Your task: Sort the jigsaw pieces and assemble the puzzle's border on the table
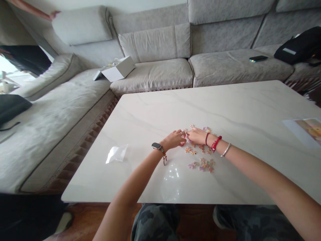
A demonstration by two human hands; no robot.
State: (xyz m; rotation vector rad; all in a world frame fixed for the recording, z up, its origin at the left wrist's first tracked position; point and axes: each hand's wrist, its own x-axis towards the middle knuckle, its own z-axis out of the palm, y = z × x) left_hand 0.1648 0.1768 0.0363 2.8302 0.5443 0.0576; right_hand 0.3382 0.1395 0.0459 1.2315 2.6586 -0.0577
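On a marble table (pixel 200 107), left hand (pixel 173 140), right hand (pixel 198 136), at jigsaw pieces (pixel 202 164)

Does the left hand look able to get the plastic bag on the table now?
Probably yes. The left hand is fairly near the plastic bag, and nothing seems to lie between them on the table; the puzzle pieces are on the hand's other side.

A large grey fabric corner sofa (pixel 155 75) wraps the far and left sides of the white marble worktop (pixel 225 107), holding a white cardboard box (pixel 117 68), a phone (pixel 258 58) and a black bag (pixel 298 47). Brown wooden floor (pixel 198 217) shows nearest, and a bright window (pixel 10 73) lies far left.
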